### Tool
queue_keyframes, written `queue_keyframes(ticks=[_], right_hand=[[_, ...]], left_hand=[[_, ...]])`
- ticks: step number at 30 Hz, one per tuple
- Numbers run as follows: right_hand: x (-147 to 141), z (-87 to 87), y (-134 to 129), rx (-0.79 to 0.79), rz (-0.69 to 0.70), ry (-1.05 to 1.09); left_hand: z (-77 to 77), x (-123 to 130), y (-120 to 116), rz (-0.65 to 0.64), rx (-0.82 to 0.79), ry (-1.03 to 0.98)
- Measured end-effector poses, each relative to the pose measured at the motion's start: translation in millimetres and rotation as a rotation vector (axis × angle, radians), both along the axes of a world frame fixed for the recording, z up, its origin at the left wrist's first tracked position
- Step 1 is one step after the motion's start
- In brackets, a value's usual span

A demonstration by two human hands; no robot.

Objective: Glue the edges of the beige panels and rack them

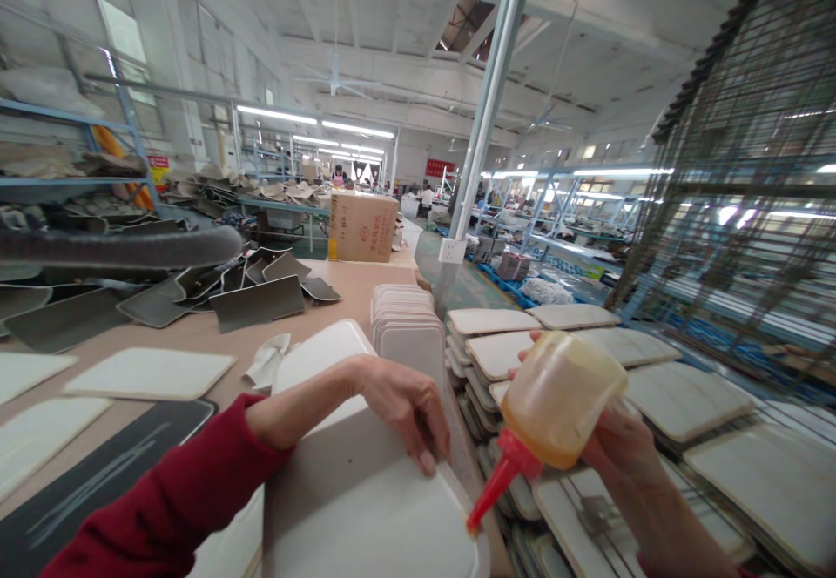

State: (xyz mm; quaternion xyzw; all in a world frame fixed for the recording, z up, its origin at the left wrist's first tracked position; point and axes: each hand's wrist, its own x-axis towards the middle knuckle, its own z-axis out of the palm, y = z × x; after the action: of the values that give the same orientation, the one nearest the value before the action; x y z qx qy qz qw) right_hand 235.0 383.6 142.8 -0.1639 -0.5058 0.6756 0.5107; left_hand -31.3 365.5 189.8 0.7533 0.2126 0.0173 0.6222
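My right hand (pixel 617 439) is wrapped round a squeeze bottle (pixel 565 386) of amber liquid, likely glue. Tilted downward, its red nozzle meets the rounded right edge of a white panel (pixel 353 500) in front of me. My left hand (pixel 408 404) reaches across that panel, with bent fingers and thumb gripping its right edge. Beneath and behind it lies another white panel (pixel 326 347). A crumpled pale scrap (pixel 267 360) sits to the left. The fingertips of my left hand beyond the edge are partly hidden.
Beyond the panels stands a stack of thin white boards (pixel 406 321). Coated panels (pixel 692 395) fill racks at the right. Grey curved pieces (pixel 258 299), more white panels (pixel 150 373) and a dark board (pixel 124 465) lie left. A cardboard box (pixel 361 227) and a metal post (pixel 483 117) stand ahead.
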Motion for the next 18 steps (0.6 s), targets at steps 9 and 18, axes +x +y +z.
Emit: queue_keyframes(ticks=[9, 18], right_hand=[[-3, -8.2, -6, -0.093, -0.230, 0.044], [2, -19.8, -18, -0.064, -0.460, 0.001]], left_hand=[[3.8, -13, 2, 0.134, 0.025, 0.032], [-6.6, -31, 8, 0.248, 0.092, 0.050]])
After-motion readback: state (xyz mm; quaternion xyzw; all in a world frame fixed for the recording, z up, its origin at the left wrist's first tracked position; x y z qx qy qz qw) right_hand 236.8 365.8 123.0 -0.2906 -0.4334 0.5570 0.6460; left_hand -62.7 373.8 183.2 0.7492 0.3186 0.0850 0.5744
